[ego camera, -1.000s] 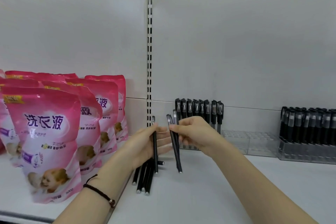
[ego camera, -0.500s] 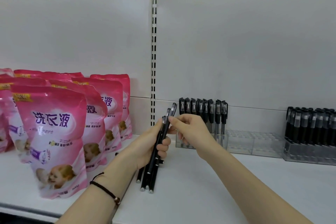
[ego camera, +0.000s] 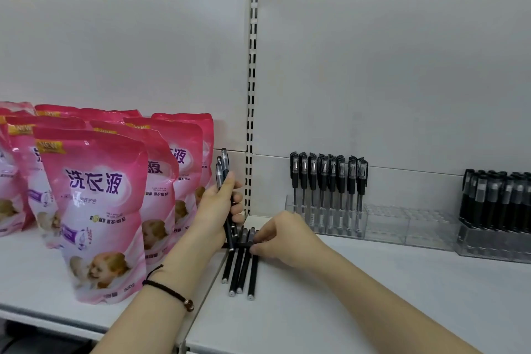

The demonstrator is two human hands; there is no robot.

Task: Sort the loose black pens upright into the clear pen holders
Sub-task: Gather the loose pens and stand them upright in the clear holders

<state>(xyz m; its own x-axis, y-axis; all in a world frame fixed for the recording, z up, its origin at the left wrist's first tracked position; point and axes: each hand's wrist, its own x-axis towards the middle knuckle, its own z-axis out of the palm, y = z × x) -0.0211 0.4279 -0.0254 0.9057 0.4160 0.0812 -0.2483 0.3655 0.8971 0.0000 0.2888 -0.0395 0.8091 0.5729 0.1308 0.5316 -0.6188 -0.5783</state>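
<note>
Fingers (ego camera: pixel 256 239) of the right hand (ego camera: pixel 283 236) are curled, with thumb and index pinching the cap end of the rightmost pen (ego camera: pixel 252 273) among the loose pens (ego camera: pixel 238 267) on the shelf (ego camera: pixel 359 296). I count at least four lying flat, side by side and touching. Their long axes run back to front, caps toward the back panel and butts toward me. The fingers meet the pen from its right, across the barrel. The left hand (ego camera: pixel 218 207) grips a bundle of pens (ego camera: pixel 222 165) upright, caps up, just left of the pile. The clear pen holder (ego camera: pixel 402 227) stands to the right of the right hand at the back of the shelf, its left part stocked. I judge the right hand nearer both pen and holder. The pen must turn from flat to upright on the way.
</note>
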